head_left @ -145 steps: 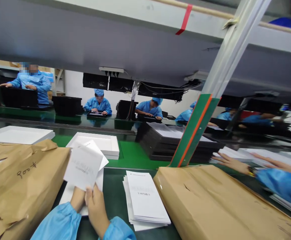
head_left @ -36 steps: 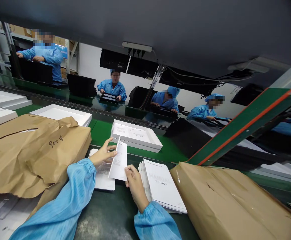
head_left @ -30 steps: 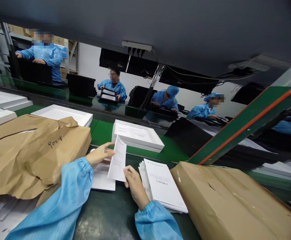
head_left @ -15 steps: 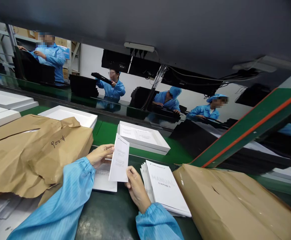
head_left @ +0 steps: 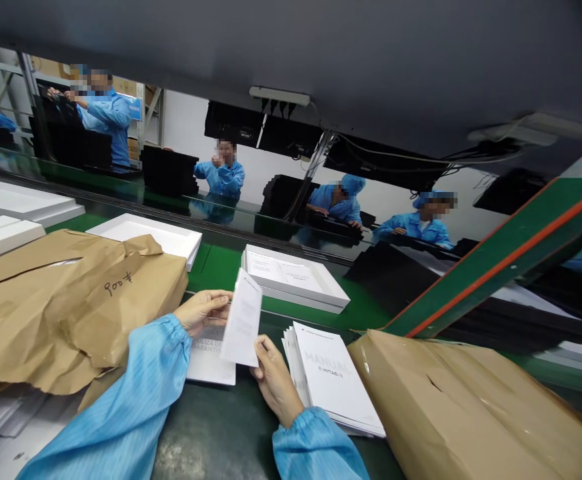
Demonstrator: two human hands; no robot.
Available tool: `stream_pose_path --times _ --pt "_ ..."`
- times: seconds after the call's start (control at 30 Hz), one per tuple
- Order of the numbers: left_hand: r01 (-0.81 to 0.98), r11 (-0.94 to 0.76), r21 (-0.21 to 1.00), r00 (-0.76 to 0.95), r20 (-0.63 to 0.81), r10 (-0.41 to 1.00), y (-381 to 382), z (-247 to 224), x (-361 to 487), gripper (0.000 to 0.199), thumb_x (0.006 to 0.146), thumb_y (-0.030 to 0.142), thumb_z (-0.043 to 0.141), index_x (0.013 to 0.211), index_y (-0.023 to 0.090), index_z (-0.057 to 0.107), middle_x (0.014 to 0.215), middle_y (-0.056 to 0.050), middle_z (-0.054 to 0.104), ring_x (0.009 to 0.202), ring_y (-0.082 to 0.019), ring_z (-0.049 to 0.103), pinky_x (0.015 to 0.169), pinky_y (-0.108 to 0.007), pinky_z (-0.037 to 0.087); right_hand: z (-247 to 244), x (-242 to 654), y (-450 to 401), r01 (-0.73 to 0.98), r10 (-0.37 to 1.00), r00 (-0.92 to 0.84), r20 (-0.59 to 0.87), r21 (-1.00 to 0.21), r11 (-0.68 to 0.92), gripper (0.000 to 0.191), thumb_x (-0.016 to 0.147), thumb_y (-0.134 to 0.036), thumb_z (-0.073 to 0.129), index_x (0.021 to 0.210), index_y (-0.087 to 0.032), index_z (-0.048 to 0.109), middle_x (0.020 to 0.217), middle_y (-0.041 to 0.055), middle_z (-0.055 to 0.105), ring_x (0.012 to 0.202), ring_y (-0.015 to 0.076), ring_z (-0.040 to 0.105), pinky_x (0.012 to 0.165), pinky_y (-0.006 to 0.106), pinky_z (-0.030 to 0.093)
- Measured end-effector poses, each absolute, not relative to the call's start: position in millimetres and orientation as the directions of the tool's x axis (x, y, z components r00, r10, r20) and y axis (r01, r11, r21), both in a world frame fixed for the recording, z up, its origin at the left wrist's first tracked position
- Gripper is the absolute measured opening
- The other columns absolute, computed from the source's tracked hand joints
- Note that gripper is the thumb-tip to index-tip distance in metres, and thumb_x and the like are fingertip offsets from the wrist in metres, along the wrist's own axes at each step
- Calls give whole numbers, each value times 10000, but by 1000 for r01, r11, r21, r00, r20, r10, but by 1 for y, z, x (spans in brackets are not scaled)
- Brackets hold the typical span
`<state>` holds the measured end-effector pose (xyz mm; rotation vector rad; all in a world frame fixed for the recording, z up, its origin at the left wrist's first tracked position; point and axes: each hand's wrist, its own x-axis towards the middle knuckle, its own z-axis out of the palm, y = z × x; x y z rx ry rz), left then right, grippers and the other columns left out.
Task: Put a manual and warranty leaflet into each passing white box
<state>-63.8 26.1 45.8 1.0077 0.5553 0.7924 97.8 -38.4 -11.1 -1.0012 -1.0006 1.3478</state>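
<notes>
My left hand [head_left: 204,311] pinches the upper left edge of a narrow white leaflet [head_left: 243,320], while my right hand [head_left: 275,378] grips its lower right corner. The leaflet stands tilted upright between them, its print blurred. Partly hidden behind it and my left hand, a stack of white warranty leaflets [head_left: 211,369] lies on the dark bench. Just right of my right hand sits a stack of white manuals [head_left: 338,380]. Beyond the leaflet, an open white box [head_left: 298,301] on the green belt holds two printed booklets.
Torn brown wrapping paper [head_left: 75,313] covers paper stacks at left; a brown paper parcel [head_left: 471,400] stands at right. More white box trays [head_left: 145,233] sit on the belt [head_left: 214,270]. A green post [head_left: 491,260] slants up at right. Several co-workers in blue work across the line.
The leaflet has turned slightly in my hands, still held by both. The boxes on the belt have shifted a little to the right. A co-worker opposite has lowered a black panel.
</notes>
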Motion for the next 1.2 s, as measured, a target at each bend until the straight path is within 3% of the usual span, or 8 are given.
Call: stream_pose_path --times 0.27,0.63,1.07,1.2 --pt "-427 231 874 518 28 855 25 48 -63 291 670 388 512 858 173 568 663 -11 587 556 -68 530 518 -168 406 -10 95 -39 -263 1000 -27 -4 -965 -10 253 673 -402 526 626 -180 413 508 -68 356 376 30 207 331 163 130" --pt "-297 87 951 457 62 887 22 64 -70 440 629 360 564 1028 188 490 800 -54 595 627 -96 563 590 -207 400 -11 96 -39 -222 999 -26 24 -975 18 230 698 -385 505 643 -171 443 494 -68 368 365 23 209 326 158 127" --pt "-311 145 939 475 22 880 25 61 -76 234 667 330 531 775 128 581 655 -21 559 600 -71 520 583 -182 393 -14 99 -40 -292 1000 -3 3 -957 2 224 703 -361 516 635 -177 409 517 -71 358 387 24 201 330 141 132" --pt "-326 192 926 518 5 855 26 58 -77 234 663 341 533 760 134 583 666 -25 566 614 -77 515 598 -198 401 -13 99 -41 -324 999 22 35 -945 40 222 714 -356 505 628 -179 403 543 -58 377 433 39 287 358 140 212"
